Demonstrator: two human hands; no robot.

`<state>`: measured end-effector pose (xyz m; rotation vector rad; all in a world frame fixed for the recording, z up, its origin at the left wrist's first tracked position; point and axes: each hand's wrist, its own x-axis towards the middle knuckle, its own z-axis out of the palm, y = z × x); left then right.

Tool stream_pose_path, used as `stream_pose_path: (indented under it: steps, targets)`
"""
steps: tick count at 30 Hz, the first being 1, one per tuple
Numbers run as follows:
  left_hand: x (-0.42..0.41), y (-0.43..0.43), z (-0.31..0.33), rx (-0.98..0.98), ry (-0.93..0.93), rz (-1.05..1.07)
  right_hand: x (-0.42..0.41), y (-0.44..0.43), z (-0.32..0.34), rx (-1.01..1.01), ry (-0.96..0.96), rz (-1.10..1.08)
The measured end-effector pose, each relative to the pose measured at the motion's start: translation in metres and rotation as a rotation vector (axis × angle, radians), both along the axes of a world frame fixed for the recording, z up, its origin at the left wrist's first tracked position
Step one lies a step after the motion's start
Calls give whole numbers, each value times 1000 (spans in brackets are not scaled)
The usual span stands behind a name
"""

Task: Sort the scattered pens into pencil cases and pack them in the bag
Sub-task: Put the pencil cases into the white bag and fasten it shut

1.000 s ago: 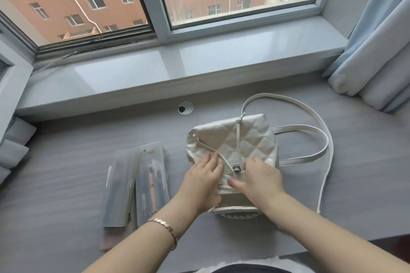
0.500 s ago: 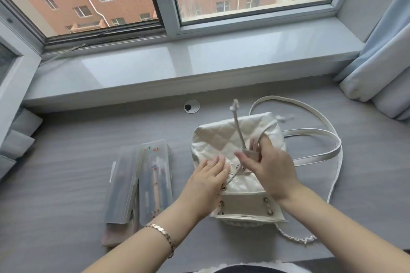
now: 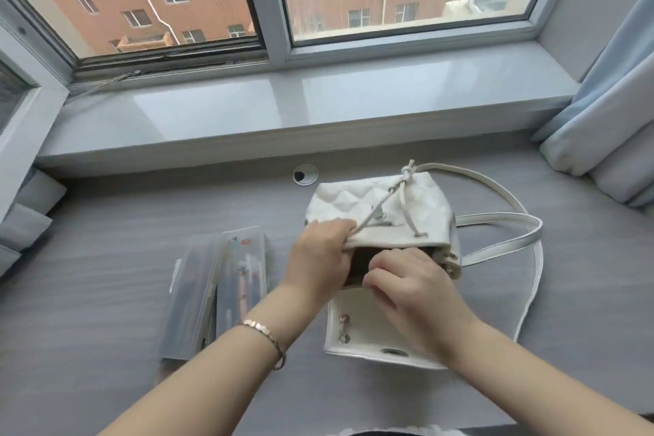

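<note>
Lying on the bench (image 3: 106, 258), the white bag (image 3: 400, 198) is held open: the left hand (image 3: 320, 251) grasps its rim, the right hand (image 3: 410, 290) pinches the near edge; the pencil cases (image 3: 219, 280) lie just left of it.

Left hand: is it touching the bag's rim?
Touching. The head view shows the left hand gripping the rim of the white quilted bag, fingers curled over its edge at the open mouth.
</note>
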<state>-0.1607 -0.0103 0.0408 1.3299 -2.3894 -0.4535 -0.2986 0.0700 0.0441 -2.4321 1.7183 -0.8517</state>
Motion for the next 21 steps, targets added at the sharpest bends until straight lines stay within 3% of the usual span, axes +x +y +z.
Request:
stream_pose_path:
  steps: [2, 4, 7, 10, 14, 19, 21]
  targets:
    - [-13, -10, 21, 30, 35, 59, 1, -4, 8, 362, 130, -147]
    - [-25, -18, 36, 39, 16, 63, -7, -17, 5, 559, 310, -199]
    - [-38, -30, 50, 28, -91, 49, -8, -31, 17, 433, 400, -28]
    - [-42, -46, 67, -10, -182, 85, -14, -35, 33, 344, 527, -5]
    - [-39, -80, 81, 30, -126, 210, -14, -19, 59, 192, 566, 108]
    - [-37, -90, 58, 269, -134, 300, -8, -6, 70, 386, 657, 265]
    - [-34, -77, 42, 300, -158, 288, -10, -5, 64, 464, 609, 285]
